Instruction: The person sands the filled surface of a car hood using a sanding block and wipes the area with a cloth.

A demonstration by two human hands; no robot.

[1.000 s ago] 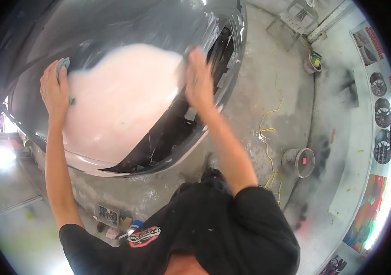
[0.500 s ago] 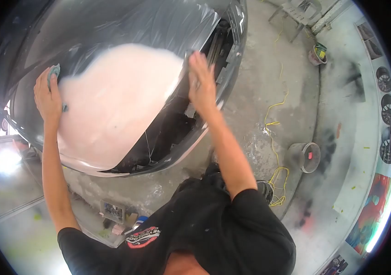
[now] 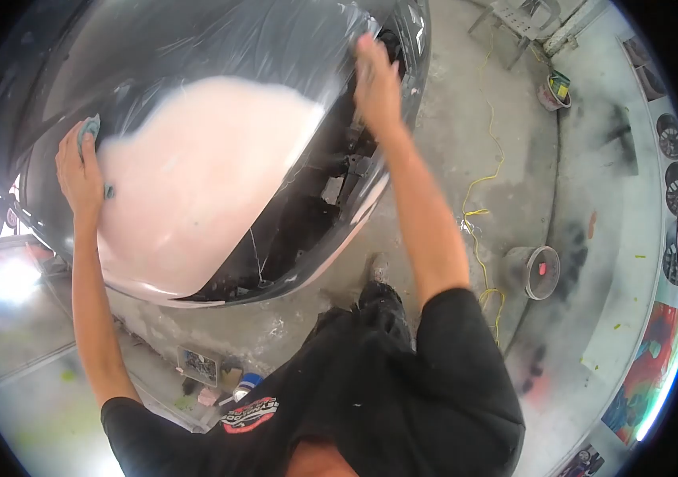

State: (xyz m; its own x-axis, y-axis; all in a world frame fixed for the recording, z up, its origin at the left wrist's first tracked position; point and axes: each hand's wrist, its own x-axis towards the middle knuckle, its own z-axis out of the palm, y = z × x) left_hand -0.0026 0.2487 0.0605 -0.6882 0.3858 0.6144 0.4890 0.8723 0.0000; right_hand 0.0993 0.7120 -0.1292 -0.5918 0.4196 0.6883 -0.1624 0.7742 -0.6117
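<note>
One teal pad (image 3: 90,129) gripped in left fingers (image 3: 67,157); near right fingers (image 3: 368,62), grip unclear, dark hood gap (image 3: 321,165): possible scrape from slipping.

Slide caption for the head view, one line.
Left hand over a greenish cloth by the pale patch on a dark car hood; right hand, blurred, at the hood's edge.

On the hood (image 3: 204,183), at left: cloth (image 3: 92,129) under the left hand (image 3: 77,173). At its right edge: the right hand (image 3: 379,87). Right of the hood: cord (image 3: 478,212), bucket (image 3: 519,270), chair (image 3: 516,17).
</note>
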